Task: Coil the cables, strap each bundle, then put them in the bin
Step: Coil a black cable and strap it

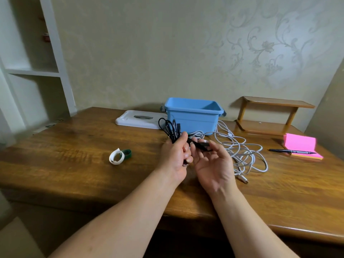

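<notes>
Coils of black cable (170,128) sit bunched in the gripping left hand (175,155); right hand (212,164), half open, pinches its tail. Straps (119,156) lie at nine o'clock (bin (193,118) at twelve). Slacken that fist while reaching and loops could spring loose.

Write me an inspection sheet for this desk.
Surface: wooden desk, brown.
Job's things: blue bin open, white lid flat beside it; white strap and green strap rolled on the desk.
Clutter: pink sticky notes, black pen, small wooden rack.
Hands: left hand grips the coiled black cable; right hand holds its loose end.
Cables: black cable coiled; white cable tangled loose beside the bin.
Surroundings: patterned wall, white shelving at left.
</notes>
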